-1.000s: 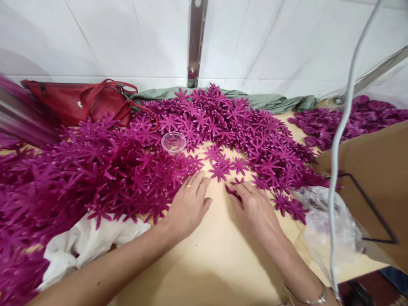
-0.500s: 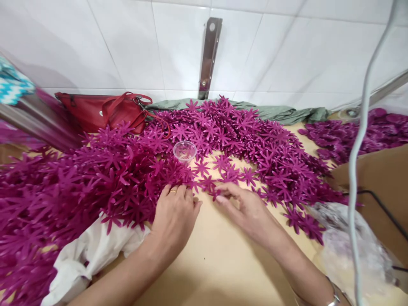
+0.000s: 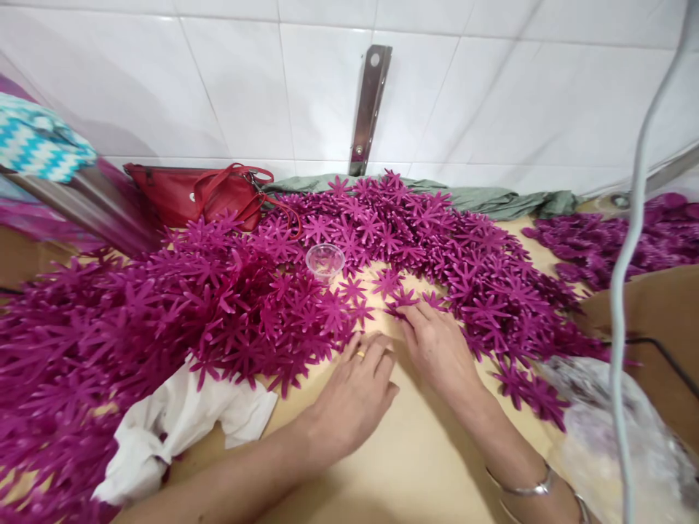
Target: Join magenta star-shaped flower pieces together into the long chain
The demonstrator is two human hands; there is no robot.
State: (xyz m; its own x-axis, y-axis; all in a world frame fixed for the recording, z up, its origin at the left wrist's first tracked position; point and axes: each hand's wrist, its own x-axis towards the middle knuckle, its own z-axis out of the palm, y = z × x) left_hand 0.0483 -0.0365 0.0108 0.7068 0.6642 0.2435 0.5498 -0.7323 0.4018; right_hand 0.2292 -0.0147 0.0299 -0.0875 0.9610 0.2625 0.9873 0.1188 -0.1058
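Observation:
My left hand (image 3: 354, 389) hovers low over the bare tabletop, palm down. Its fingers are loosely bent and a little apart, with no piece visible in them. Just to its right, my right hand (image 3: 440, 349) has thumb and fingertips closed at a purple flower-shaped piece (image 3: 403, 300) on the table; the fingers partly cover the contact. Several matching star-like pieces lie around, such as one flower piece (image 3: 389, 282) slightly farther back. Beyond both hands curves a big heap of these purple flowers (image 3: 240, 306), and a small clear plastic cup (image 3: 325, 262) rests against it.
White crumpled cloth (image 3: 180, 415) lies at the left front. A red handbag (image 3: 191, 196) leans near the tiled wall. At the right are a clear plastic bag (image 3: 617, 429), a hanging grey cable (image 3: 622, 291), cardboard (image 3: 649, 313) and another purple pile (image 3: 617, 240).
My left hand has come away from the flower heap, moving right and toward me. My right hand has shifted right and slightly farther back. The whole view has swung a little left.

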